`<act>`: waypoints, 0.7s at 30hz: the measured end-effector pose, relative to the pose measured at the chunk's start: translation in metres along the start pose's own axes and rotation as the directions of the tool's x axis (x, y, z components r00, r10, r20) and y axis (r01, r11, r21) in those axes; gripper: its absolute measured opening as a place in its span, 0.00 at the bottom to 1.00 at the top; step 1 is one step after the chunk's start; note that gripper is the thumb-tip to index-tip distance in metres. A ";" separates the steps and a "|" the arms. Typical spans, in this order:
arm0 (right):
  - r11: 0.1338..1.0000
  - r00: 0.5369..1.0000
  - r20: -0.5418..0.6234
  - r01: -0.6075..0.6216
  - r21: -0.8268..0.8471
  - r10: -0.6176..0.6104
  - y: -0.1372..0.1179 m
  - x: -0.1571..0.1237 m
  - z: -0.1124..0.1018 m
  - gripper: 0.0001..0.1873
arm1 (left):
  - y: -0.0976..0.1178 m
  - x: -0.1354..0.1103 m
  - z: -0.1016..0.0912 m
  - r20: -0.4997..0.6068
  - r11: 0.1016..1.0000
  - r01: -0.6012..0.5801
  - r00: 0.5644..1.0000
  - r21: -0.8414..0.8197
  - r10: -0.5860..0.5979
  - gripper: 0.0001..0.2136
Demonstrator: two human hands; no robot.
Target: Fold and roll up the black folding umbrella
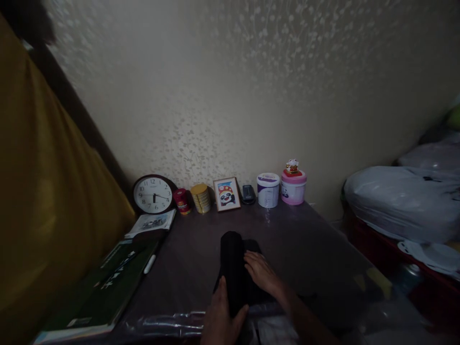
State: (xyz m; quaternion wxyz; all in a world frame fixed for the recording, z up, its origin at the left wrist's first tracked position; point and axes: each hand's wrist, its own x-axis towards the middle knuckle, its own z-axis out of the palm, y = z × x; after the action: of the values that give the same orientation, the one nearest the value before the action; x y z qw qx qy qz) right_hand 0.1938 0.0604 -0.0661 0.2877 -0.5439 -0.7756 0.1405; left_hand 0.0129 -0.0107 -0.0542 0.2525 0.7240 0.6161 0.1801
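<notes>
A black folded cloth lies on the dark table in front of me. My left hand is wrapped round the near end of the cloth, with the thumb on the right side. My right hand lies flat on the right part of the cloth with its fingers stretched out. The near edge of the cloth is hidden by my hands.
Along the wall stand a round clock, a red tin, a gold tin, a framed panda picture, a white tub and a pink tub. Books lie at left. A yellow curtain hangs left; bedding is right.
</notes>
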 end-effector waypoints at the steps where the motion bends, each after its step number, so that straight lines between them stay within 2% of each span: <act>1: 0.999 1.000 0.012 -0.012 -0.040 0.012 0.007 0.005 0.003 0.19 | -0.001 0.000 0.002 0.001 1.000 0.006 1.000 0.011 -0.006 0.39; 4: 0.989 0.993 -0.052 -0.112 -0.099 0.107 0.027 0.018 0.002 0.20 | -0.004 0.000 0.006 -0.008 1.000 0.026 1.000 0.017 -0.026 0.38; 7: 0.965 0.951 -0.178 -0.261 -0.017 0.254 0.042 0.023 -0.006 0.18 | -0.006 0.000 0.008 0.001 1.000 0.016 1.000 0.002 -0.016 0.38; 9: 0.945 0.919 -0.222 -0.323 0.052 0.326 0.047 0.019 -0.012 0.17 | -0.006 0.000 0.008 -0.006 1.000 0.007 1.000 -0.005 -0.007 0.37; 14: 0.905 0.894 -0.167 -0.387 0.174 0.415 0.047 0.002 -0.021 0.18 | -0.004 -0.002 0.009 -0.040 1.000 0.003 0.999 0.018 -0.003 0.36; 18: 0.856 0.908 -0.087 -0.349 0.382 0.409 0.037 0.000 -0.022 0.17 | -0.003 -0.003 0.010 -0.062 1.000 0.001 0.998 0.008 -0.001 0.35; 21: 0.821 0.904 -0.087 -0.336 0.461 0.419 0.033 0.005 -0.018 0.18 | -0.005 -0.003 0.011 -0.065 1.000 0.011 0.998 -0.011 -0.011 0.35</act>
State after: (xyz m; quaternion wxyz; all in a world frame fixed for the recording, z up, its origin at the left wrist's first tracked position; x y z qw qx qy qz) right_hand 0.2287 0.0751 -0.0677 0.4386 -0.6195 -0.5707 0.3134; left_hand 0.0148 -0.0151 -0.0658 0.2370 0.7130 0.6271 0.2054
